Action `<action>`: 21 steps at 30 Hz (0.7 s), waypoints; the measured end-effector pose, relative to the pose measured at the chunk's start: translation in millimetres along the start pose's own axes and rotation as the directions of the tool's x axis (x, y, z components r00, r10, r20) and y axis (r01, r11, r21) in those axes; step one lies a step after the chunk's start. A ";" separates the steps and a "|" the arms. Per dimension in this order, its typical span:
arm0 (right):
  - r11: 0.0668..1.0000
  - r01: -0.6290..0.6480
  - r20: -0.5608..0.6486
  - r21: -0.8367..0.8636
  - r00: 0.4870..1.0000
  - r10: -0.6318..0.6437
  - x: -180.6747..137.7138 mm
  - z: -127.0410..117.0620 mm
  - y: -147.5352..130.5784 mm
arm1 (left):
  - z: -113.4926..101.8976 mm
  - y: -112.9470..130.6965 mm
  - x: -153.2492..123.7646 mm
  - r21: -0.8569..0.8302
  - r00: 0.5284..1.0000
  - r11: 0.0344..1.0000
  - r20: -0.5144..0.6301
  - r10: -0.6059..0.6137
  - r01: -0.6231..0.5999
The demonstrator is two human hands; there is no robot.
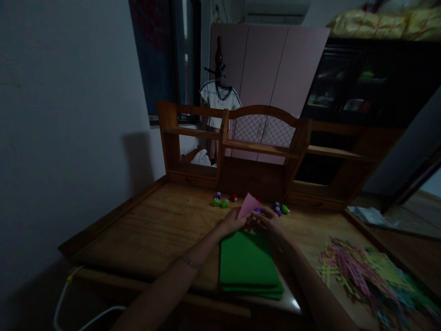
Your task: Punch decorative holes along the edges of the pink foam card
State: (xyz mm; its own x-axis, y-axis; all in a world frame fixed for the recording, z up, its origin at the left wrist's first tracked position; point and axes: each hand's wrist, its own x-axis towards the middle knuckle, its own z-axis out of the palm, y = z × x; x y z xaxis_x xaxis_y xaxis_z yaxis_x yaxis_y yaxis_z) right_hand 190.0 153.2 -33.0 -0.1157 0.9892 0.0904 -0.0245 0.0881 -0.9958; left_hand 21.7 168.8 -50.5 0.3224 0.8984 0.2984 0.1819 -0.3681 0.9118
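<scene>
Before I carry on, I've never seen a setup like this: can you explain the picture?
No machine here: a person works bare-handed, seen from a camera worn on the head, looking forward and down. The left hand holds pink paper; the right hand is at a purple piece beside it, its grip too dark to judge. On the desk lie a green stack, small bright pieces near the shelf, and coloured strips at the right.
</scene>
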 end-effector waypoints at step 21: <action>0.999 0.014 0.006 -0.038 1.000 -0.014 -1.7 -0.8 -1.5 | -6.6 7.0 -2.3 0.145 0.999 0.989 0.026 0.024 -0.028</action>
State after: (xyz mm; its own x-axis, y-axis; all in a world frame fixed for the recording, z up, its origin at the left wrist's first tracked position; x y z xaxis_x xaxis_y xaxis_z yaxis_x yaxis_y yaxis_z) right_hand 191.0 151.5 -31.6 -0.1217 0.9871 0.1043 0.0121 0.1066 -0.9942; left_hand 16.0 165.7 -42.9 0.3507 0.8826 0.3131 0.3053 -0.4239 0.8527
